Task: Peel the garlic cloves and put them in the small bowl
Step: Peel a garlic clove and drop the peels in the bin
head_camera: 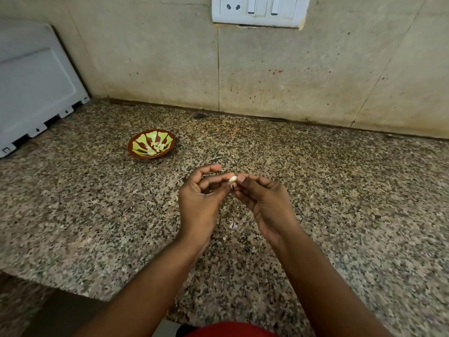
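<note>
Speckled granite bench (pixel 340 190): small bowl (pixel 136 152) with peeled cloves (pixel 158 146) sits far left, white appliance (pixel 36 81) at left edge, skin scraps (pixel 233 224) mid-bench.

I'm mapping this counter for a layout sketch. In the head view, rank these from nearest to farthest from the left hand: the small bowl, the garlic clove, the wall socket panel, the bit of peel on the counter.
1. Garlic clove: pinched at the left hand's fingertips.
2. Bit of peel: on the counter, just right of the wrist.
3. Small bowl: farther back, to the left.
4. Socket panel: high on the wall, farthest.
</note>
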